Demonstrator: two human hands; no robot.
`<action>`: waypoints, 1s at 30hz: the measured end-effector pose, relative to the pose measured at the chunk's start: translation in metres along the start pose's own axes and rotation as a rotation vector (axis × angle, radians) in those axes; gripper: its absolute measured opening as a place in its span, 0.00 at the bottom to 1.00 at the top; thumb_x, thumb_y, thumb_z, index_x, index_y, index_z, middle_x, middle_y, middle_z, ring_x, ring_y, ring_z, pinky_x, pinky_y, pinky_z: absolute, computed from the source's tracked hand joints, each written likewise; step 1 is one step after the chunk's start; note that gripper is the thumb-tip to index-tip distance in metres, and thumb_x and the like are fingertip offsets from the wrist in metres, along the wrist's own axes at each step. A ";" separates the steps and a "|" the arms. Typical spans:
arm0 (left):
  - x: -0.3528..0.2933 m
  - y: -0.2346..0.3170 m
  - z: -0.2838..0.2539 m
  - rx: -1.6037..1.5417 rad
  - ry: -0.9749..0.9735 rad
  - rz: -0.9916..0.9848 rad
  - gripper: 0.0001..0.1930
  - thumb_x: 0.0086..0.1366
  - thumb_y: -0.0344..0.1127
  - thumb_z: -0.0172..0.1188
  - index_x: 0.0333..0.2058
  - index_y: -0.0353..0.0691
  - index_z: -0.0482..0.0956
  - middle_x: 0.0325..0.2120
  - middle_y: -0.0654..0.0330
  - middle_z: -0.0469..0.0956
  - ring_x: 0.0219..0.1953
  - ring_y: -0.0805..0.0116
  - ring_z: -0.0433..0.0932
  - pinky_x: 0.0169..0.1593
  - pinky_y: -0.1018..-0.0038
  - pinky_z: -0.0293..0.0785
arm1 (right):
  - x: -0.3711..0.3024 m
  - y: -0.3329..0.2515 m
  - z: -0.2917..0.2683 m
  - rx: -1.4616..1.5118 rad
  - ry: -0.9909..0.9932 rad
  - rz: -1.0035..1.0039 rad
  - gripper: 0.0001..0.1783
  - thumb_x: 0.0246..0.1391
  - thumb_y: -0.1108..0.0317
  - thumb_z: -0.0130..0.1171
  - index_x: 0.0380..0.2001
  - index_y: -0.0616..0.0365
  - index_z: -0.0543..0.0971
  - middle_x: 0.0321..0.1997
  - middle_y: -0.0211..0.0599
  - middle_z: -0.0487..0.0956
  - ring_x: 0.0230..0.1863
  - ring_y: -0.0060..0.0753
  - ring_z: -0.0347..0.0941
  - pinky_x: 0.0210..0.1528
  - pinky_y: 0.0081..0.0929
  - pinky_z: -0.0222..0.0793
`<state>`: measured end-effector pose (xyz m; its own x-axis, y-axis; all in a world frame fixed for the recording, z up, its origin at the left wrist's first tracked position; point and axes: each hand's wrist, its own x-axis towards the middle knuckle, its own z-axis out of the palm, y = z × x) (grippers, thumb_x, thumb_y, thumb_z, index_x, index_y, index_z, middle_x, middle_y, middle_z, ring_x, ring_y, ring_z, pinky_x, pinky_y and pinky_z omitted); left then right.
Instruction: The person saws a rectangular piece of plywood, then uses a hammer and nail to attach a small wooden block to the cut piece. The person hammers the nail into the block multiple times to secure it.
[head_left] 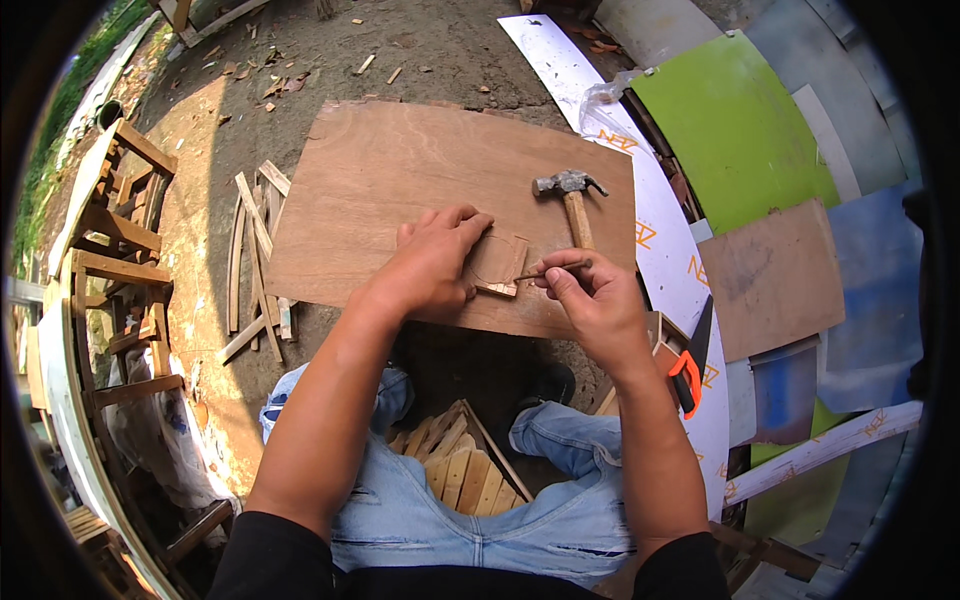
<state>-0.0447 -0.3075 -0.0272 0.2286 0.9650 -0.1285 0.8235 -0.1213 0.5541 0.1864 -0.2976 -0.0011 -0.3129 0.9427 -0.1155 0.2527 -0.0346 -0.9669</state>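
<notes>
A small square piece of wood (497, 262) with a curved line marked on it lies on the brown plywood board (400, 160) in front of me. My left hand (432, 262) grips its left side, thumb at the near edge and fingers over the far side. Pinched in my right hand (598, 305) is a thin brown rod (540, 275), a pencil or a large nail; I cannot tell which. Its tip reaches the right edge of the wood piece. Beyond my right hand, a claw hammer (577, 205) with a wooden handle rests on the board.
Wooden strips (255, 255) lie on the ground left of the board. A handsaw (692, 370) with an orange handle is at the right, near a white printed sheet (650, 205). Wooden frames (130, 265) stand far left. Below me is a slatted wooden seat (470, 480).
</notes>
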 end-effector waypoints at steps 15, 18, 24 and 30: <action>0.001 0.001 0.000 -0.003 -0.004 -0.012 0.45 0.46 0.35 0.74 0.66 0.45 0.66 0.65 0.52 0.65 0.67 0.47 0.62 0.67 0.52 0.58 | 0.005 -0.001 0.003 -0.090 0.058 -0.003 0.09 0.64 0.71 0.61 0.42 0.67 0.82 0.32 0.35 0.85 0.34 0.21 0.82 0.38 0.20 0.77; 0.001 0.000 0.000 0.006 -0.003 -0.011 0.46 0.46 0.35 0.74 0.67 0.46 0.66 0.65 0.52 0.65 0.67 0.47 0.62 0.67 0.52 0.58 | 0.005 0.000 0.004 -0.081 0.083 -0.010 0.08 0.63 0.72 0.61 0.40 0.67 0.83 0.30 0.37 0.86 0.33 0.21 0.82 0.37 0.20 0.75; 0.000 0.003 -0.001 -0.002 -0.008 -0.009 0.47 0.46 0.36 0.75 0.67 0.47 0.65 0.66 0.52 0.64 0.67 0.47 0.62 0.67 0.52 0.58 | 0.008 0.003 0.005 -0.124 0.075 -0.048 0.08 0.62 0.71 0.62 0.38 0.66 0.83 0.28 0.35 0.85 0.30 0.18 0.79 0.34 0.21 0.73; -0.001 0.014 -0.006 -0.099 0.189 0.129 0.28 0.57 0.39 0.71 0.58 0.50 0.77 0.61 0.57 0.71 0.62 0.52 0.67 0.64 0.54 0.60 | 0.015 0.000 0.002 -0.146 0.002 -0.059 0.08 0.61 0.69 0.62 0.35 0.64 0.84 0.26 0.33 0.83 0.28 0.18 0.75 0.33 0.22 0.71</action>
<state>-0.0370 -0.3090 -0.0145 0.2194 0.9706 0.0992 0.7371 -0.2315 0.6349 0.1802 -0.2839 -0.0033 -0.3298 0.9422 -0.0586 0.3639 0.0696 -0.9288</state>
